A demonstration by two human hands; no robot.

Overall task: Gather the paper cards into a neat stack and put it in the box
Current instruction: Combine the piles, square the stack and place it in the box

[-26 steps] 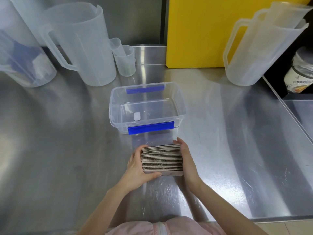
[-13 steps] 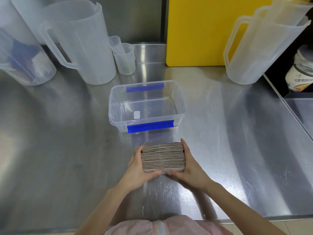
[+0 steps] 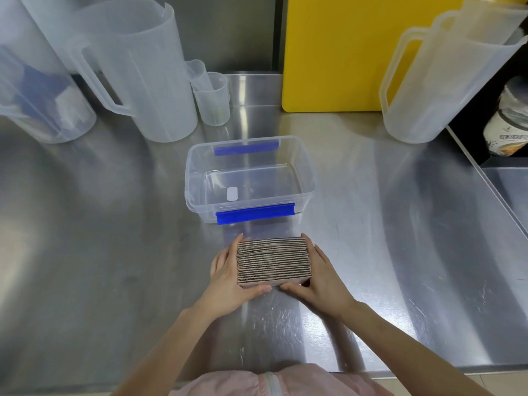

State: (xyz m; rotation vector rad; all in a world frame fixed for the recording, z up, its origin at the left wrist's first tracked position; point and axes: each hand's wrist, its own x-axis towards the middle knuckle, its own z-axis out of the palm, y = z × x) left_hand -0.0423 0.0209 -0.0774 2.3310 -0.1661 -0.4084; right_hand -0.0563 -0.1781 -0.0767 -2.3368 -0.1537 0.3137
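A squared-up stack of brown paper cards (image 3: 273,260) stands on edge on the steel counter, just in front of me. My left hand (image 3: 228,277) presses its left side with the thumb along the near face. My right hand (image 3: 320,277) clasps its right side, thumb also on the near face. Beyond the stack sits a clear plastic box (image 3: 200,178) with blue clips, open on top, nothing in it but a small white label.
Large translucent jugs (image 3: 143,70) stand at the back left, with a small measuring cup (image 3: 213,98) beside them. A yellow board (image 3: 337,52) leans on the back wall. Another jug (image 3: 445,75) and a jar (image 3: 508,127) stand at the right. The counter's edge runs near my body.
My right hand has wrapped around the stack's right side, its thumb coming onto the near face. The stack has stayed in place in front of the box.
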